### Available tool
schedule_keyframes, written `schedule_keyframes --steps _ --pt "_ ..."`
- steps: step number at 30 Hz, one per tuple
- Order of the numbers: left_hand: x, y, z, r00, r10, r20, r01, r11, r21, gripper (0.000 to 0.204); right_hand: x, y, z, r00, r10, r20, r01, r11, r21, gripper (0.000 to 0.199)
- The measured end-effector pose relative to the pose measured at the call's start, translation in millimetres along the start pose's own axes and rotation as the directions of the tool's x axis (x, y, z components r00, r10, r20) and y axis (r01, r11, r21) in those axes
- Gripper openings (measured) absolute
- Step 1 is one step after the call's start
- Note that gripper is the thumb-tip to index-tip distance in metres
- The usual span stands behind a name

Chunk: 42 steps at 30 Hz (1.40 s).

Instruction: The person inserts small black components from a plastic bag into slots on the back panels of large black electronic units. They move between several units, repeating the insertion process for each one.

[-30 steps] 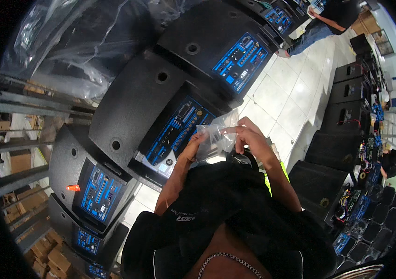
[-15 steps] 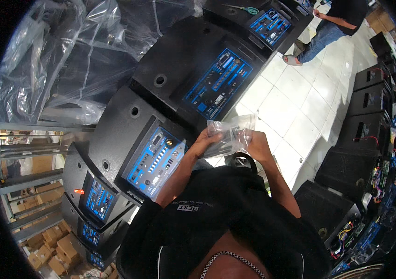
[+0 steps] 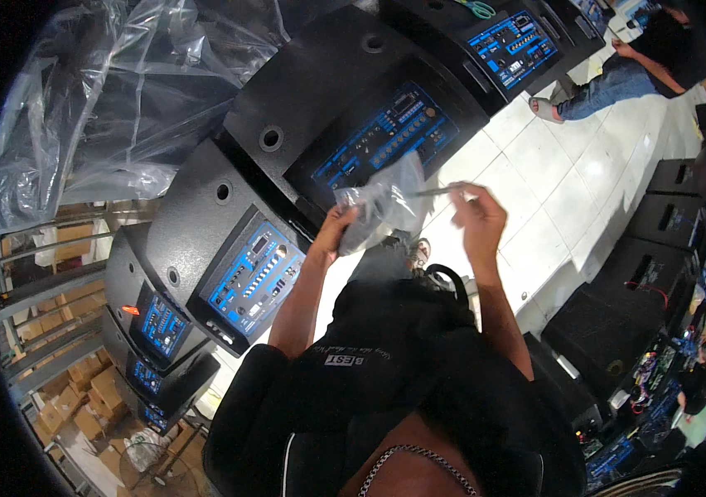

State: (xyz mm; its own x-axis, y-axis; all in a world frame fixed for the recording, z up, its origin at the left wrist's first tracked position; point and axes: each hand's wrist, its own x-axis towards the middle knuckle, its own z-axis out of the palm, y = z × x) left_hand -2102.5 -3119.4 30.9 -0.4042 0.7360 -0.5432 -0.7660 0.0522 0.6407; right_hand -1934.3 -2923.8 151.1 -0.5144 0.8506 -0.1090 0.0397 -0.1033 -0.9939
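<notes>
My left hand (image 3: 336, 230) is closed on the edge of a clear plastic bag (image 3: 384, 205), held in front of my body. My right hand (image 3: 481, 219), smeared by motion, pinches the end of a thin dark strip (image 3: 434, 191). The strip's other end reaches to the bag; whether it lies inside cannot be made out. Beyond the bag stands a large black speaker cabinet (image 3: 303, 95) with a blue-marked control panel (image 3: 382, 145). Another cabinet (image 3: 195, 207) with a similar panel (image 3: 255, 277) is left of my left forearm.
More black cabinets stand along the right side beside loose wires and blue boards. Green-handled scissors (image 3: 479, 9) rest on a far cabinet. A person (image 3: 618, 79) is at the upper right. Plastic sheeting (image 3: 154, 99) hangs at left; cardboard boxes (image 3: 104, 398) fill a rack below. White floor tiles (image 3: 535, 182) run between.
My hands have moved apart, the right drawing the thin strip away from the bag. The bag has shifted left with my left hand. The whole view has turned slightly.
</notes>
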Motion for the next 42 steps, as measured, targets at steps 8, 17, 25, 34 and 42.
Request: schedule_keyframes --steps 8,17,25,34,42 --pt "86 69 -89 0.941 0.248 -0.231 -0.3 0.926 -0.231 0.038 123 -9 9 0.992 0.072 0.103 -0.087 0.985 0.149 0.013" --pt "126 120 -123 0.931 0.31 -0.19 -0.363 0.823 -0.437 0.019 177 89 78 0.833 0.332 0.442 0.143 0.644 -0.752 0.022" --pt "127 122 -127 0.943 0.32 -0.09 -0.311 0.754 -0.579 0.021 181 101 119 0.81 0.195 0.552 0.479 0.323 -0.816 0.025" --pt "130 116 -132 0.945 0.275 -0.175 -0.325 0.829 -0.455 0.023 185 112 119 0.817 0.187 0.546 0.488 0.281 -0.826 0.027" --pt "132 112 -134 0.938 0.277 -0.209 -0.345 0.795 -0.498 0.025 185 116 116 0.784 0.144 0.604 0.538 0.328 -0.776 0.026"
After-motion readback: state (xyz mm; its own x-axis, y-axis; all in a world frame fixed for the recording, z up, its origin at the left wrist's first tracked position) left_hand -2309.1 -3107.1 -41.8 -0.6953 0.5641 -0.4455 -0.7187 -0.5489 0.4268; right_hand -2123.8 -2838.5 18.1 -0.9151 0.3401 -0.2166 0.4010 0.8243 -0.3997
